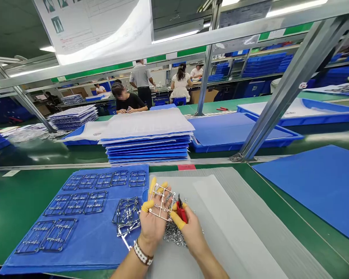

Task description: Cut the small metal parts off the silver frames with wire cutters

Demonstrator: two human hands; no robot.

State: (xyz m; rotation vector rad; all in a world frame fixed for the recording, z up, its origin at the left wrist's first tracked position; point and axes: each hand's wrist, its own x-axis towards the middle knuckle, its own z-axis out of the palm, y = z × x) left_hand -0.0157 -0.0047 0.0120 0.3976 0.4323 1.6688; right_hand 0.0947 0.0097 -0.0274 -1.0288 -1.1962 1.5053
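A metallic-looking sprue frame [162,202] with small parts on its runners lies over the palm and fingers of my left hand [151,226], its thumb at the left edge. Yellow finger cots cover several fingertips. My right hand [194,234] is closed around red-handled side cutters [181,212], their jaws pointing up. The right thumb meets the frame's lower right corner. Beneath both hands spreads a heap of small shiny parts [176,235], partly hidden. Just left of my left hand, several sprue frames [127,211] lie in a loose pile.
Sprue frames [75,204] lie in rows on a blue sheet [90,240]. A grey sheet [221,232] covers the bench under my hands. Beyond are stacked blue-and-white sheets [148,141], a blue tray [244,145] and a slanting metal post [282,91]. Several people sit or stand farther back.
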